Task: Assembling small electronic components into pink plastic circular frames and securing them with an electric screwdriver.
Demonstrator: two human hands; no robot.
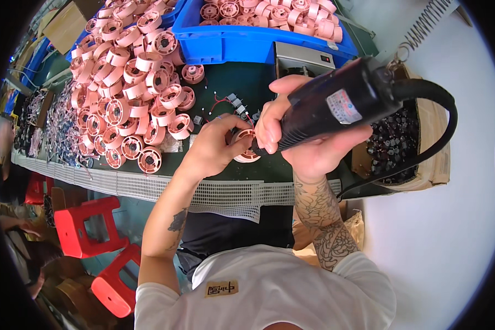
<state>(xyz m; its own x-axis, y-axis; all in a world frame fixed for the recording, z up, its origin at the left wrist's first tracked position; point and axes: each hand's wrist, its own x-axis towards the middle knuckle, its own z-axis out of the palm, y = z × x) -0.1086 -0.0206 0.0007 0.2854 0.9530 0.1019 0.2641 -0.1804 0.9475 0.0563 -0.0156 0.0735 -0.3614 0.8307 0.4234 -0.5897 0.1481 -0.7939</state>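
- The big black power driver sticks up on the person's side of the blue tub; the right hand wraps round it.
- The left hand holds a pink ring by its edge, also on the person's side of the tub.
- From here, I can't see the driver's tip.
- I'd keep the ring flat and still, point the driver straight, and push gently.
- Thumb away from the tip!
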